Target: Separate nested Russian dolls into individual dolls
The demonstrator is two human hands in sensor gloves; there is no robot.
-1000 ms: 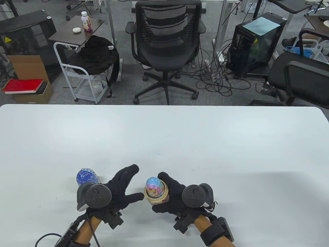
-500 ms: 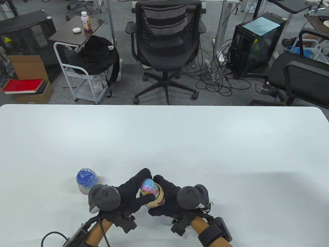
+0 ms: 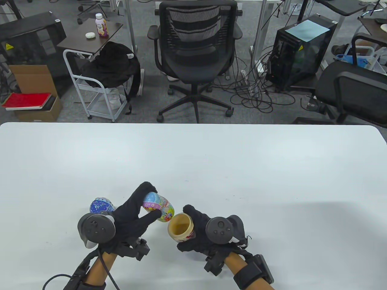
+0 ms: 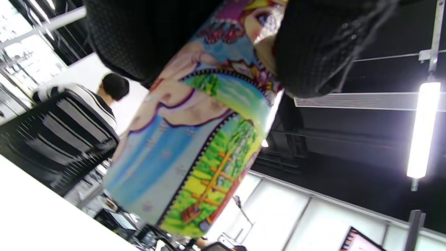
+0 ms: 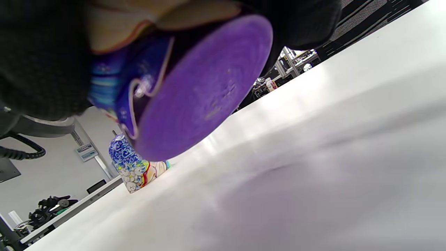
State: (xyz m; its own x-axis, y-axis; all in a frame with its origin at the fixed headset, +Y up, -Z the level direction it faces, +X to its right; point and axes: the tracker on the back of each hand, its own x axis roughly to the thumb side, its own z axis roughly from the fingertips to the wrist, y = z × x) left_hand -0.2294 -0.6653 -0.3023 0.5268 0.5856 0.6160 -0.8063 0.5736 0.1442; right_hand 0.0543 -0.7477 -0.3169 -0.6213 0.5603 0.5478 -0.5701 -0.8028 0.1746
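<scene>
1. The left hand (image 3: 133, 216) pinched the inner doll (image 3: 158, 207) between thumb and fingers, holding it tilted above the white table (image 3: 211, 157).
2. The right hand (image 3: 199, 234) gripped the hollow lower doll half (image 3: 180, 228), its open mouth facing up and its purple base clear of the table.
3. The blue upper doll half (image 3: 101, 206) stood on the table, just left of the left hand.
</scene>
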